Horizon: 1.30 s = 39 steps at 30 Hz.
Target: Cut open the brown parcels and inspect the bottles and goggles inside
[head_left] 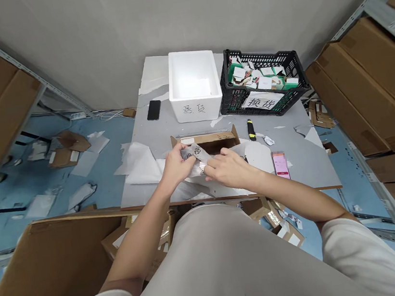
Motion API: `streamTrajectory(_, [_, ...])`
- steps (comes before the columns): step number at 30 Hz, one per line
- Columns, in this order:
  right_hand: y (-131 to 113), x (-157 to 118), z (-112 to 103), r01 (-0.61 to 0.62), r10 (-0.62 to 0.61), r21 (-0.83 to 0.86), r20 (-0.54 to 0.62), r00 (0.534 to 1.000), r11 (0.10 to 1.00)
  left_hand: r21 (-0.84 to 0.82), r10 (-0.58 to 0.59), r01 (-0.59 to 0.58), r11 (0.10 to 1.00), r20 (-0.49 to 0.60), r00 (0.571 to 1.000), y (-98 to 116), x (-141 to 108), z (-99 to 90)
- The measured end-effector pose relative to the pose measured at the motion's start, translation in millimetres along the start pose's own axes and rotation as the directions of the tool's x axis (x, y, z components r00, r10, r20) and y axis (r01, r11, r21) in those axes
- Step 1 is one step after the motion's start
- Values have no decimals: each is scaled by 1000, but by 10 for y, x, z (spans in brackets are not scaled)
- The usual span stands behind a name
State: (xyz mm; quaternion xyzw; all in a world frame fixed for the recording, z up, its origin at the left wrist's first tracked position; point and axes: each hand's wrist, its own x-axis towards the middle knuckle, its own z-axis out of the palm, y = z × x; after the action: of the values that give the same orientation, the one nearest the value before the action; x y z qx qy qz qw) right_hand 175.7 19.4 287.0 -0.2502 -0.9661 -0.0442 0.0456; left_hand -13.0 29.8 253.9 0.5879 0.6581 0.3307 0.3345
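Observation:
My left hand [178, 164] is closed, thumb and fingers pinching one end of a greyish translucent plastic bag [198, 152] with dark printing. The bag's other end is gripped by my right hand [230, 168], its fingers curled. Whatever lies inside the bag cannot be made out. Just behind both hands stands an open cardboard box [214, 137]. White wrapping paper [140, 163] lies to the left, and more sheets are crumpled beneath my hands.
A white foam box [197, 109] and a black crate [267, 102] of small cartons stand at the back. A black phone [153, 110], a black-and-yellow cutter [251, 130] and a pink-screened phone [280, 165] lie on the table [303, 153]. A large carton [62, 253] is at lower left.

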Motion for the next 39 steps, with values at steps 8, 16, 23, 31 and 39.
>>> streamTrajectory(8, [192,-306,166,338,-343,-66,-267,901,939,-143,-58,86,986,185,981,-105,-89,-94])
streamTrajectory(16, [487,-604,215,335,-327,-20,-276,904,942,-185,34,58,981,459,888,-63,-114,-274])
streamTrajectory(23, [426,-486,-4,79,-48,119,-245,968,990,-302,45,88,949,408,912,81,-29,-274])
streamTrajectory(31, [-101,-167,-296,-237,272,166,-235,933,957,-407,172,-136,903,53,984,279,-40,-46])
streamTrajectory(39, [68,-82,-263,-436,473,501,59,879,748,-543,105,-68,837,37,994,173,-141,46])
